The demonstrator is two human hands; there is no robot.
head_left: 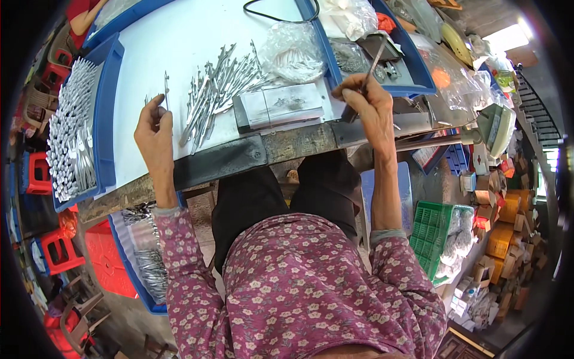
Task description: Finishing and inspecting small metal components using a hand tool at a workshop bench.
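My left hand [154, 130] is closed above the white tabletop, its thumb and fingertips pinching a thin silvery metal strip [167, 88] that stands nearly upright. To its right lies a loose pile of similar metal strips [215, 84]. My right hand [372, 107] is closed around a slim dark rod-like tool [376, 58]. The tool's thin end points up and away, and a dark end shows below the fingers; its exact kind is unclear. Between the hands, near the table's front edge, sits a flat block [286, 106] with a whitish, smudged top and a dark left side.
A blue tray [107, 128] packed with metal strips stands at the left. Clear plastic bags [293, 51] lie beyond the block. Another blue tray [412, 90] holds small parts at the right, near a pale green lamp head [496, 130]. A worn wooden edge [299, 142] borders the table.
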